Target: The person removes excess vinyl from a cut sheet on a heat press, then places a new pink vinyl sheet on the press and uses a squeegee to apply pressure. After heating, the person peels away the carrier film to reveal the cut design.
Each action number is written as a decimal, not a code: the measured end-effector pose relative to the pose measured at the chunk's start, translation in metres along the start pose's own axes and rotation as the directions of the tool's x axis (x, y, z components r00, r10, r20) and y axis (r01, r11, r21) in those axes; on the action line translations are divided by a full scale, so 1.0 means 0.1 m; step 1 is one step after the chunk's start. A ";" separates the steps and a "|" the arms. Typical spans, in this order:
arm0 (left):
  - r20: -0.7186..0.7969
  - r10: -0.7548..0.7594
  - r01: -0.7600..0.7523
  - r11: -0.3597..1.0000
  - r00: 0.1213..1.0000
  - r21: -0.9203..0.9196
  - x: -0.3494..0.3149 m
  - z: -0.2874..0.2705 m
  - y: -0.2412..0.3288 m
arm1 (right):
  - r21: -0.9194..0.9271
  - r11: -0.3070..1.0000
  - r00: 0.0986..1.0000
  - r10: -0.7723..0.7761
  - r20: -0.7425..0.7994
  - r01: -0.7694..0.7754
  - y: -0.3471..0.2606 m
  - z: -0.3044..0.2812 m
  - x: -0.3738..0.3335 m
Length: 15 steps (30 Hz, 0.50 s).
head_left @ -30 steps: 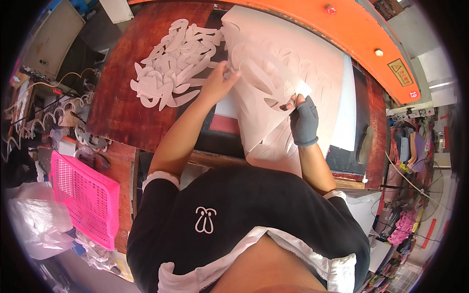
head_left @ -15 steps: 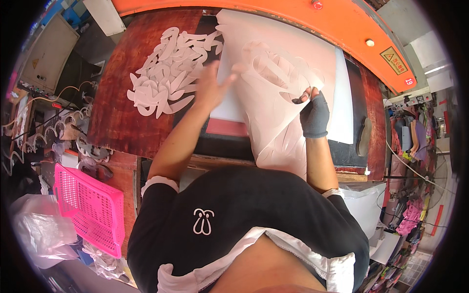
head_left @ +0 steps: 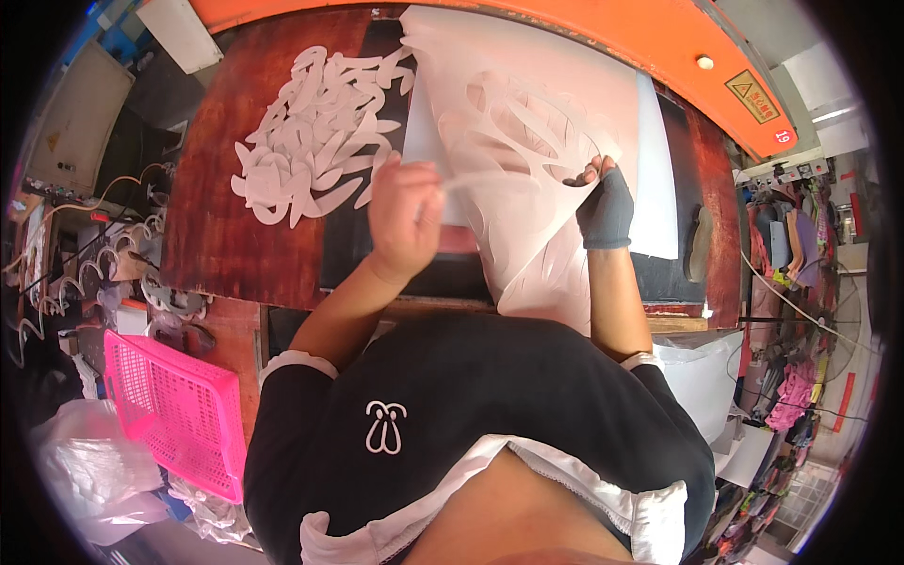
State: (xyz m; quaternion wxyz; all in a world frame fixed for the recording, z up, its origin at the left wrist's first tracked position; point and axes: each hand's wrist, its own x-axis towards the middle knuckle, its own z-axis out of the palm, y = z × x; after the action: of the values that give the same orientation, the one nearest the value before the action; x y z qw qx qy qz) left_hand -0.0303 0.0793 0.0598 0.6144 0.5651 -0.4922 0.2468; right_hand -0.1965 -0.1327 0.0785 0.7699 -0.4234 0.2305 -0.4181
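Observation:
My right hand (head_left: 605, 209), in a dark fingerless glove, pinches a pale pink sheet (head_left: 438, 61) full of curved cut-outs. The near part of the sheet is folded over and hangs past the table's front edge. My left hand (head_left: 407, 212) is bare and closed, slightly smeared by motion. From its fingertips a blurred pale curved strip (head_left: 490, 179) reaches right across the sheet; whether its far end is loose from the sheet I cannot tell. To the left of this hand lies a heap of pale curved cut pieces (head_left: 315, 132).
An orange machine beam (head_left: 650, 52) spans the far side of the reddish-brown table (head_left: 226, 104). White backing (head_left: 659, 179) and a black board (head_left: 452, 287) lie under the sheet. A pink plastic basket (head_left: 179, 414) stands at lower left. A dark sole-shaped piece (head_left: 699, 245) lies at right.
My left hand has gone from open beside the heap to closed near the sheet, with a pale strip at its fingers. My right hand keeps its hold on the sheet.

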 end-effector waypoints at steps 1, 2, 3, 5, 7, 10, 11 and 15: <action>-0.023 -0.132 0.132 0.991 0.991 -0.033 0.01 -0.07 -0.05 | 0.001 1.000 1.000 0.008 0.020 -0.008 0.00 -0.01 0.00; -0.019 -0.309 0.309 0.951 0.951 -0.027 0.01 -0.13 -0.12 | 0.012 1.000 0.998 -0.002 0.064 0.002 0.01 -0.01 0.00; 0.026 -0.453 0.453 0.891 0.891 0.029 0.04 -0.23 -0.26 | -0.001 1.000 0.996 -0.006 0.091 0.006 0.01 0.00 0.00; 0.059 -0.538 0.500 0.813 0.841 0.300 0.08 -0.36 -0.54 | 0.000 1.000 0.997 -0.016 0.071 0.016 0.01 0.01 -0.01; 0.097 -0.457 0.299 0.713 0.884 0.635 0.03 -0.38 -0.69 | -0.007 1.000 0.998 -0.021 0.057 0.022 0.00 0.03 -0.03; 0.100 -0.268 0.182 0.839 0.958 0.512 -0.11 -0.12 -0.72 | -0.034 0.999 0.997 -0.030 0.068 0.032 0.01 0.07 -0.06; 0.206 -0.565 0.489 0.809 0.799 0.325 -0.16 0.04 -0.68 | -0.050 0.998 0.997 -0.029 0.069 0.032 0.01 0.08 -0.07; 0.505 -0.776 0.723 0.588 0.378 0.363 -0.24 0.43 -0.53 | -0.096 0.994 0.986 -0.039 0.163 0.055 0.04 0.11 -0.12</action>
State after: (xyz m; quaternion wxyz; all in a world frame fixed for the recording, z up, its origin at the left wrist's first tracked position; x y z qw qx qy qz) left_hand -0.0076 0.0324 0.0096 0.4371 0.7966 -0.3434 -0.2377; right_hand -0.1930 -0.1166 0.0810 0.7536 -0.4993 0.1783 -0.3886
